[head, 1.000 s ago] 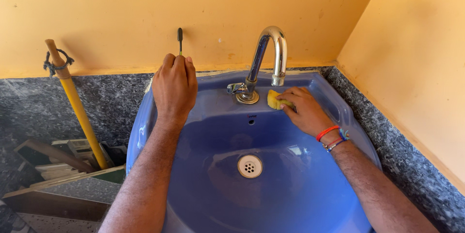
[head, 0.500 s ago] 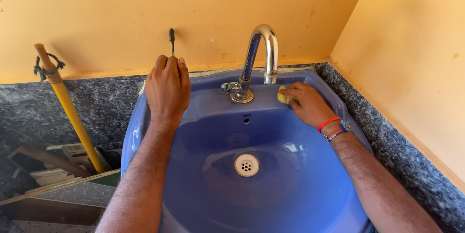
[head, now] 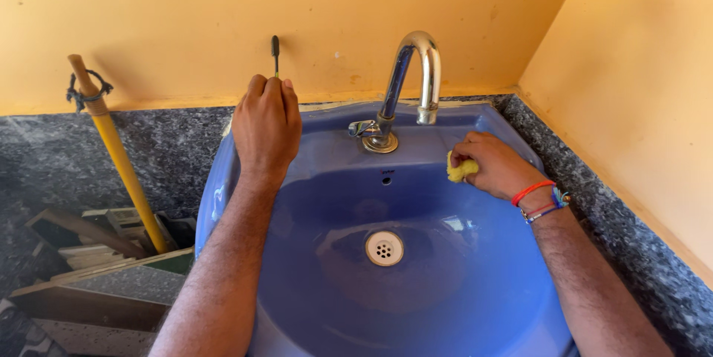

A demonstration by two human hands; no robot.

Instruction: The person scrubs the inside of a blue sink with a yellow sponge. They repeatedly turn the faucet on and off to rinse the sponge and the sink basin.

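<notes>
Yellow and soft, the small foam sponge (head: 460, 171) is squeezed in the right hand (head: 496, 166), whose fingers are curled tight around it, so only one crumpled end shows. It is pressed on the back ledge of the blue ceramic washbasin (head: 445, 290), right of the curved chrome tap (head: 412, 79) and near the basin's rear right corner. Such a sponge looks very light and gives way under the fingers; if it is wet it may be a little slippery, so I judge it is best held around its middle with the whole hand, as it is now. It is not fragile.

The left hand (head: 266, 128) is closed into a fist around a thin tool with a dark tip and green shaft (head: 275, 53), which stands up above the knuckles. This hand rests at the rear left edge of the basin. What kind of tool it is, I cannot tell for sure.

The basin surface is smooth and glossy, with a round white drain (head: 384, 248) in the middle of the bowl and a small overflow hole below the tap. A speckled dark grey stone counter (head: 631, 223) surrounds the basin. The walls (head: 186, 23) behind and at the right are painted orange-yellow and meet in a corner. At the left, a yellow wooden stick with a cord tied near its top (head: 115, 149) leans on the wall above some stacked boards (head: 96, 283).
</notes>
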